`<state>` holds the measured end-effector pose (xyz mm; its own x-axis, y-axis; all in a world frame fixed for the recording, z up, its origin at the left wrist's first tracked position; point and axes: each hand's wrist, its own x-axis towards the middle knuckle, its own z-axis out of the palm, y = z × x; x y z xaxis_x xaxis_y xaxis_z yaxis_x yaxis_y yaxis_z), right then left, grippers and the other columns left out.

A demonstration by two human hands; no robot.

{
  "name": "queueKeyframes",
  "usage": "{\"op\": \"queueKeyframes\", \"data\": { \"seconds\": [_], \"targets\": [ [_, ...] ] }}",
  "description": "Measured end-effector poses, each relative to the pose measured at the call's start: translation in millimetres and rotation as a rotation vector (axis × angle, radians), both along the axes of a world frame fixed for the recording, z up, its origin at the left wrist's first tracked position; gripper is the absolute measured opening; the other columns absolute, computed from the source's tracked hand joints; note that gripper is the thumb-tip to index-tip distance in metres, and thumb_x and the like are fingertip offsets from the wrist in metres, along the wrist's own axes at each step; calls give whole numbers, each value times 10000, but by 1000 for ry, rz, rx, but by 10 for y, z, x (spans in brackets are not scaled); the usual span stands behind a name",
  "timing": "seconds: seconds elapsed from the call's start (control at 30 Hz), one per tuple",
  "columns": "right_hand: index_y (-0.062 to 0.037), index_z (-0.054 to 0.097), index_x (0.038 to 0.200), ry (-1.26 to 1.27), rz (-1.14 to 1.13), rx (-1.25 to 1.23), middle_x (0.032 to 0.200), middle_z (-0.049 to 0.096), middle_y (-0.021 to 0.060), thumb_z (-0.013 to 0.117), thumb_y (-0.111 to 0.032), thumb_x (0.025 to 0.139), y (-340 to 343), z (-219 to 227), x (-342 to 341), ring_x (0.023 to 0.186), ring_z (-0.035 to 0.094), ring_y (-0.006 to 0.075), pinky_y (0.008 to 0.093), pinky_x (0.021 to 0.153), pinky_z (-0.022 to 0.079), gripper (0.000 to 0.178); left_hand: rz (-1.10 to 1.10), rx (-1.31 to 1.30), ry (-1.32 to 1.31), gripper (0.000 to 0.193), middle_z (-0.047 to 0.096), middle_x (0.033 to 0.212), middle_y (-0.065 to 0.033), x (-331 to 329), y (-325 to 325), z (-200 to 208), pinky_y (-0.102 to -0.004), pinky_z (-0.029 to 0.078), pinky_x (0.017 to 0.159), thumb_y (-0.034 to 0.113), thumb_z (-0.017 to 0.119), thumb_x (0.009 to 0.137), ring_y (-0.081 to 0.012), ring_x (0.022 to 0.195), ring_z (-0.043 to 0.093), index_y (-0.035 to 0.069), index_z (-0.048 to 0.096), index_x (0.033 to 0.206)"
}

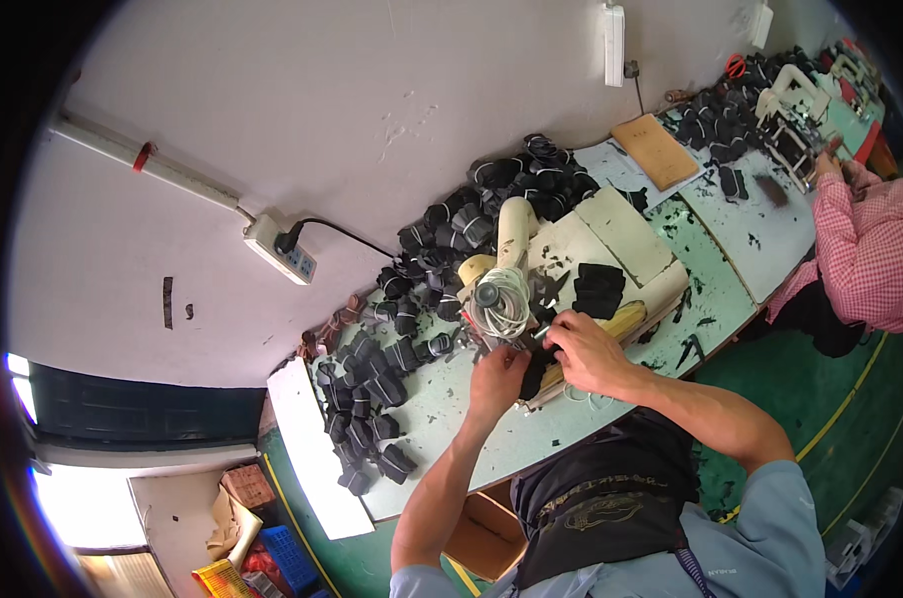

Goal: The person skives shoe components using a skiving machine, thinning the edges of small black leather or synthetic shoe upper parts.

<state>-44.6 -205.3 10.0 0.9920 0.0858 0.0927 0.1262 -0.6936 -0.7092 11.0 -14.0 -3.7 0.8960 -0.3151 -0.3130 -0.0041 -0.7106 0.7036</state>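
Observation:
My left hand [499, 377] is closed on the edge of a black piece [535, 375], in front of a cream machine [611, 234]. My right hand [589, 351] is at the same piece from the right, thumb and fingers pinched together. Something small and pale shows by its fingertips, too small to name. Just above both hands hangs a coil of white bands [501, 302] on the machine's arm [514, 224]. A small stack of black pieces [599, 290] lies on the machine's top. The machine's working parts are hidden behind the hands and the coil.
Banded black bundles [454, 224] crowd the table along the wall and to the left. Black scraps litter the table [461, 439]. A brown board [657, 151] lies at the back. To the right, a person in a checked shirt [875, 239] works. An open cardboard box [483, 538] is below.

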Motion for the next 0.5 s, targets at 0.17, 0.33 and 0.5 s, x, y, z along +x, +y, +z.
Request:
{"op": "queueKeyframes", "data": {
  "seconds": [0.17, 0.33, 0.5],
  "targets": [
    [-35, 643, 973, 16, -9, -72, 1030, 583, 124, 642, 16, 795, 44, 10, -4, 1011, 567, 321, 426, 875, 481, 185, 31, 34, 30, 359, 718, 896, -206, -27, 18, 39, -429, 521, 752, 357, 608, 935, -361, 849, 700, 10, 692, 981],
    [-32, 645, 969, 39, 10, -23, 1052, 591, 124, 644, 6, 798, -39, 28, 10, 1015, 565, 324, 430, 882, 478, 175, -39, 28, 41, 362, 718, 905, -207, 10, 63, 149, -433, 521, 756, 350, 602, 932, -364, 855, 699, 4, 690, 988],
    [-37, 647, 975, 63, 33, 5, 1071, 590, 129, 644, -3, 800, -50, 33, 19, 1011, 564, 327, 434, 877, 481, 179, -57, 85, 48, 366, 715, 912, -211, 41, -14, 77, -443, 521, 763, 348, 601, 925, -371, 870, 699, 1, 691, 999]
  ]
}}
